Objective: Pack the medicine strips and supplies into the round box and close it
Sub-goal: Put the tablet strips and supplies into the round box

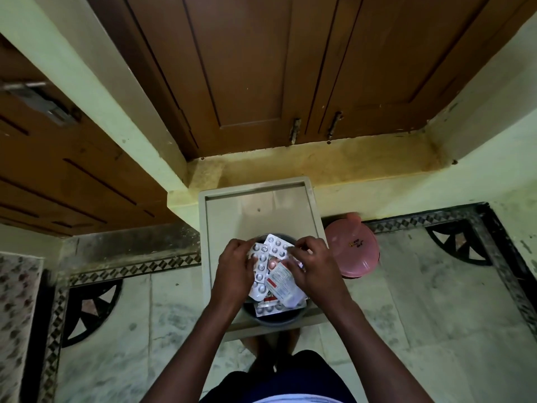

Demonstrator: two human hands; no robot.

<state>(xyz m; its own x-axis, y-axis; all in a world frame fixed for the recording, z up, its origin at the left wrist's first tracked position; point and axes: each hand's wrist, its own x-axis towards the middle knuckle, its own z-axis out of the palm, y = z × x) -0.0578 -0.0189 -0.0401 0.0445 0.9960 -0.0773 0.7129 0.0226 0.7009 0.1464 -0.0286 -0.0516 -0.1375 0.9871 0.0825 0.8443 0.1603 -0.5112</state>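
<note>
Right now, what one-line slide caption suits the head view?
Both hands, left hand and right hand, press medicine strips into the round box; pink lid lies aside.

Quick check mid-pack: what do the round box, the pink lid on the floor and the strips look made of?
Round box: looks like dark grey plastic, smooth, dull rim. Pink lid: likely moulded plastic, slight sheen, small printed label. Medicine strips: silvery foil blister packs with raised round pockets; one has a printed white back, paper or foil, hard to tell.

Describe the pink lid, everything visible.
The pink lid is round, domed, and looks like glossy plastic, with a small tab at its far edge and a yellowish sticker on top. It lies off the box, on the floor right of the stool, partly behind it. Neither hand touches it.
</note>
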